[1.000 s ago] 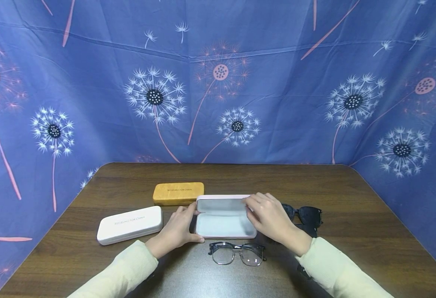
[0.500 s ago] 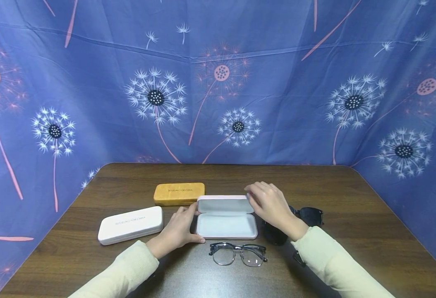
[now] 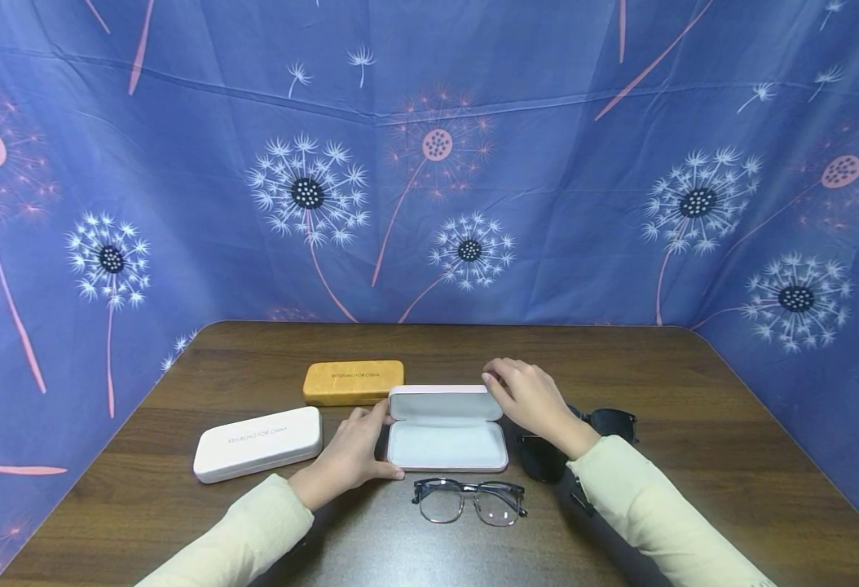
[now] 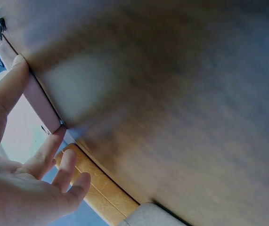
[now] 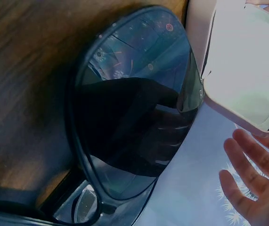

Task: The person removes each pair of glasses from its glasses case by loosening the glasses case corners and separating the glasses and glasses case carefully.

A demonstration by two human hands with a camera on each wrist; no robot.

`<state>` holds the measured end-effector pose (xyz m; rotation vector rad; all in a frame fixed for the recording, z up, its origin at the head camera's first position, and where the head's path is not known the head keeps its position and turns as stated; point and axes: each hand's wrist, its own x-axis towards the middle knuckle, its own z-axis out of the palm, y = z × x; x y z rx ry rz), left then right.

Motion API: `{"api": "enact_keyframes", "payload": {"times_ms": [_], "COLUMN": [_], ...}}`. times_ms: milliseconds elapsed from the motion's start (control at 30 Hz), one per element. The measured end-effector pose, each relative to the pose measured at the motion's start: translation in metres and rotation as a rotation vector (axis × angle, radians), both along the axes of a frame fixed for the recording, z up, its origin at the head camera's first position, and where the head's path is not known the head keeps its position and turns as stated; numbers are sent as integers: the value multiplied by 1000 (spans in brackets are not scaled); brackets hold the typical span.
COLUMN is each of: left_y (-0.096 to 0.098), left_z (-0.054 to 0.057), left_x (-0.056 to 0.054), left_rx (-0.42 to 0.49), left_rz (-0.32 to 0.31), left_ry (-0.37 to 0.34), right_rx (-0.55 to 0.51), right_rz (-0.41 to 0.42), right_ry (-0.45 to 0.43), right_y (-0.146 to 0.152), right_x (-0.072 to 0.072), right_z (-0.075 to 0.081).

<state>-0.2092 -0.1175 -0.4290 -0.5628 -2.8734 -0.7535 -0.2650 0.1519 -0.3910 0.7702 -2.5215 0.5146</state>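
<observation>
An open glasses case with a pale lining [image 3: 447, 447] lies mid-table in the head view, its lid raised at the back. My left hand [image 3: 352, 448] grips its left end, thumb at the front corner and index finger towards the hinge. In the left wrist view, the thumb presses the case's pinkish wall [image 4: 42, 103]. My right hand [image 3: 535, 399] is at the lid's upper right corner, fingers loosely bent, fingertips right at the edge. In the right wrist view, its fingers [image 5: 252, 172] lie close by the lid corner. Black-rimmed eyeglasses [image 3: 469, 487] lie just in front of the case.
A yellow case [image 3: 354, 383] stands behind left and a white case [image 3: 258, 444] farther left, both closed. Dark sunglasses [image 3: 543, 461] lie under the right forearm, with another dark pair [image 3: 615, 425] behind. A blue patterned cloth [image 3: 429, 163] hangs beyond the wooden table.
My right hand has moved slightly up and back from in front of the lid to its upper corner. The left hand and the case have kept their place.
</observation>
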Motion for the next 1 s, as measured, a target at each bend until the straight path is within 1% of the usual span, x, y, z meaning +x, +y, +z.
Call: {"api": "enact_keyframes", "payload": {"times_ms": [133,300,400,633,800,1000], "left_y": [0,-1,-1,-1,-1,-1], "left_z": [0,1,0,-1,-1,0], "left_x": [0,0,0,0,-1,-1], "left_rx": [-2,-6,-3,-3,-14,-16], "left_rz": [-2,0,1,4,3,3], "left_ry": [3,5,9,8,8,3], "right_rx": [1,-15,-36,-80,-106,-142], "right_rz": [-20,-30,-3,83,119,141], "right_ry": [-108,-277,-372,-563,-713,-847], "right_y": [-1,1,3,10,14,15], "right_x": [0,-3,-5,-10,-15,-17], "right_z": [0,0,-1,0,2,6]}}
